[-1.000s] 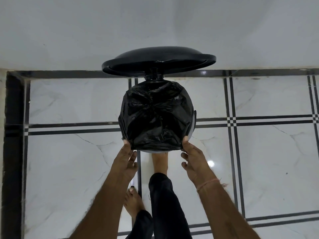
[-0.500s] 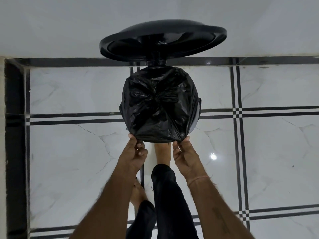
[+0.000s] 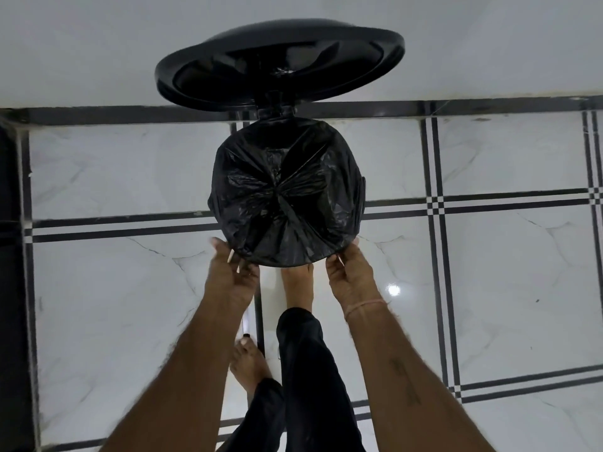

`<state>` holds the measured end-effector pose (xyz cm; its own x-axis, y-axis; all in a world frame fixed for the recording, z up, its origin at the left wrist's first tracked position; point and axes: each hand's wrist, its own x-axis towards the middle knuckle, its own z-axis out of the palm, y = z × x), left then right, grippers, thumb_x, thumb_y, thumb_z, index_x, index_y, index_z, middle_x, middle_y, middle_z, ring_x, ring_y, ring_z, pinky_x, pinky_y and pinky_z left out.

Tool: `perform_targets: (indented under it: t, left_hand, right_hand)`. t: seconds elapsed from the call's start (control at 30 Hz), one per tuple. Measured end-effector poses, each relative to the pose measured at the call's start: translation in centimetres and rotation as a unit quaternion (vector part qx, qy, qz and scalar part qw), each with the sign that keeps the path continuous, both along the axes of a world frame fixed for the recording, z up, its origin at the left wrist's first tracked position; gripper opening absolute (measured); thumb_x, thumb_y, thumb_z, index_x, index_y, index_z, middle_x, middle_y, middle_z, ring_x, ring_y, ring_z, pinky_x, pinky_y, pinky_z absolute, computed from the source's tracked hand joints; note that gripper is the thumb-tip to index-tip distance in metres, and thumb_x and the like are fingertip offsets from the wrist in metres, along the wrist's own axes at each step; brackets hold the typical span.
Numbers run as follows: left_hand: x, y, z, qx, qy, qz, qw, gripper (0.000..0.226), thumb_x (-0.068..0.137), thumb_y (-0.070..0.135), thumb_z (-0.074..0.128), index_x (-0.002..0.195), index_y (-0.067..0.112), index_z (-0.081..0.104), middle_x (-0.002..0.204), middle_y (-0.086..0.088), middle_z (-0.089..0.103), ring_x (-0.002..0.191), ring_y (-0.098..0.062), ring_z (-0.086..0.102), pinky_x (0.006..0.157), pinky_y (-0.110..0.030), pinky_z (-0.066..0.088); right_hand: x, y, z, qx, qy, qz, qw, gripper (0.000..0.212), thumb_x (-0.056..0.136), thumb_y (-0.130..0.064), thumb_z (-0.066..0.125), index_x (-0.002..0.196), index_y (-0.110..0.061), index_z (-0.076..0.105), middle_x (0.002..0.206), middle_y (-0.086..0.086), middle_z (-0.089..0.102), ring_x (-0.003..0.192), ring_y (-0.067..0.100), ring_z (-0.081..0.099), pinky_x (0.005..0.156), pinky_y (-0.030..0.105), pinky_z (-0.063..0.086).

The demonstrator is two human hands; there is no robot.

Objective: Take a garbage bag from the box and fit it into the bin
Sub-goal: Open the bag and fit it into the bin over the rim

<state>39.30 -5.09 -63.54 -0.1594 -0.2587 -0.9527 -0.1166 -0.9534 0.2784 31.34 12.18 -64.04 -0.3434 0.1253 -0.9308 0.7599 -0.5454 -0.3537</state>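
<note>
Garbage bag [image 3: 284, 194] edge pinched in left hand [image 3: 232, 278] and right hand [image 3: 350, 277] fingers

- A room in a home, it seems: the floor [image 3: 114, 305] is glossy white marble-look tile crossed by thin black double lines.
- A dark skirting strip [image 3: 130, 114] runs under a plain white wall [image 3: 98, 44].
- A small black bin [image 3: 362, 197], round lid [image 3: 280, 60] raised, garbage bag [image 3: 284, 197] inside, stands near the floor's far edge.
- A bare foot [image 3: 297, 285] rests on the tiles, and a light spot [image 3: 394, 290] glints there.
</note>
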Motion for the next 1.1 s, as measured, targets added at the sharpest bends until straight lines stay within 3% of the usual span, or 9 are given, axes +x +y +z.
perform_targets:
  t: [0.1, 0.23, 0.47, 0.6, 0.7, 0.77, 0.87, 0.93, 1.1]
  left_hand:
    - [-0.6, -1.2, 1.6, -0.038, 0.001, -0.054, 0.998, 0.037, 0.093, 0.060, 0.063, 0.103, 0.025, 0.070, 0.102, 0.008, 0.069, 0.090, -0.012, 0.063, 0.072, -0.024, 0.049]
    - [-1.3, -1.5, 2.8, -0.081, -0.029, -0.067, 0.994, 0.023, 0.100, 0.035, 0.066, 0.118, 0.021, 0.063, 0.120, 0.002, 0.067, 0.106, -0.017, 0.061, 0.088, -0.027, 0.051]
    - [-1.6, -1.5, 2.8, -0.071, -0.057, -0.043, 0.995, 0.025, 0.100, 0.036, 0.066, 0.119, 0.019, 0.066, 0.121, 0.000, 0.068, 0.106, -0.017, 0.061, 0.079, -0.025, 0.047]
    - [-1.6, -2.1, 1.8, -0.050, -0.067, -0.036, 0.996, 0.027, 0.100, 0.038, 0.066, 0.120, 0.019, 0.066, 0.115, 0.001, 0.070, 0.102, -0.016, 0.063, 0.076, -0.024, 0.049]
    - [-1.5, -2.5, 1.2, -0.028, -0.054, -0.042, 0.997, 0.029, 0.101, 0.039, 0.063, 0.122, 0.018, 0.066, 0.115, 0.001, 0.070, 0.102, -0.016, 0.065, 0.072, -0.024, 0.050]
    - [-1.4, -2.6, 1.1, -0.031, -0.032, -0.049, 0.998, 0.035, 0.102, 0.046, 0.059, 0.121, 0.018, 0.068, 0.113, 0.002, 0.072, 0.108, -0.018, 0.067, 0.078, -0.027, 0.054]
    - [-1.8, -3.0, 1.5, -0.054, -0.002, -0.056, 0.997, 0.043, 0.098, 0.055, 0.059, 0.119, 0.020, 0.072, 0.114, 0.003, 0.074, 0.111, -0.017, 0.068, 0.093, -0.034, 0.057]
    - [-2.2, -3.7, 1.7, -0.072, -0.015, -0.067, 0.995, 0.033, 0.098, 0.047, 0.065, 0.116, 0.020, 0.072, 0.113, 0.002, 0.073, 0.107, -0.016, 0.068, 0.088, -0.034, 0.058]
    - [-2.8, -5.5, 1.4, -0.081, -0.057, -0.088, 0.991, 0.016, 0.098, 0.034, 0.070, 0.095, 0.018, 0.071, 0.093, 0.000, 0.073, 0.087, -0.015, 0.067, 0.073, -0.030, 0.056]
  right_hand:
    - [-1.1, 0.6, 1.6, 0.065, 0.066, 0.073, 0.993, 0.038, 0.101, -0.050, 0.060, 0.111, -0.015, 0.071, 0.103, -0.002, 0.075, 0.085, 0.016, 0.068, 0.069, 0.024, 0.057]
    - [-2.4, 0.4, 2.8, 0.165, 0.106, 0.125, 0.973, 0.016, 0.096, -0.029, 0.074, 0.093, -0.016, 0.065, 0.100, 0.005, 0.074, 0.087, 0.021, 0.068, 0.069, 0.030, 0.054]
    - [-3.1, -0.3, 1.6, 0.341, 0.111, 0.148, 0.922, 0.030, 0.097, -0.029, 0.071, 0.074, -0.013, 0.062, 0.077, 0.009, 0.067, 0.073, 0.031, 0.061, 0.076, 0.043, 0.059]
    - [-4.9, 0.5, 0.5, 0.183, 0.026, 0.108, 0.977, 0.028, 0.100, -0.034, 0.068, 0.077, -0.019, 0.062, 0.076, -0.001, 0.063, 0.064, 0.015, 0.048, 0.052, 0.028, 0.036]
    - [-6.2, 0.7, -0.4, 0.100, -0.038, 0.106, 0.989, 0.017, 0.099, -0.024, 0.069, 0.086, -0.013, 0.068, 0.085, 0.003, 0.068, 0.068, 0.017, 0.058, 0.059, 0.026, 0.051]
    - [-6.3, 0.5, -0.6, 0.097, -0.038, 0.110, 0.988, 0.014, 0.100, -0.014, 0.067, 0.087, -0.007, 0.068, 0.088, 0.009, 0.068, 0.075, 0.022, 0.064, 0.072, 0.033, 0.060]
    - [-6.4, 0.6, 0.1, 0.127, 0.039, 0.127, 0.983, 0.024, 0.100, -0.037, 0.067, 0.093, -0.014, 0.070, 0.093, 0.003, 0.072, 0.083, 0.020, 0.068, 0.078, 0.035, 0.062]
    - [-6.6, 0.5, 0.6, 0.159, 0.094, 0.152, 0.971, 0.027, 0.096, -0.046, 0.069, 0.088, -0.021, 0.066, 0.092, -0.002, 0.072, 0.080, 0.015, 0.067, 0.071, 0.032, 0.059]
    - [-8.7, -1.0, 1.6, 0.225, 0.141, 0.157, 0.951, 0.033, 0.098, -0.026, 0.072, 0.070, -0.018, 0.056, 0.069, -0.004, 0.057, 0.058, 0.007, 0.052, 0.055, 0.020, 0.044]
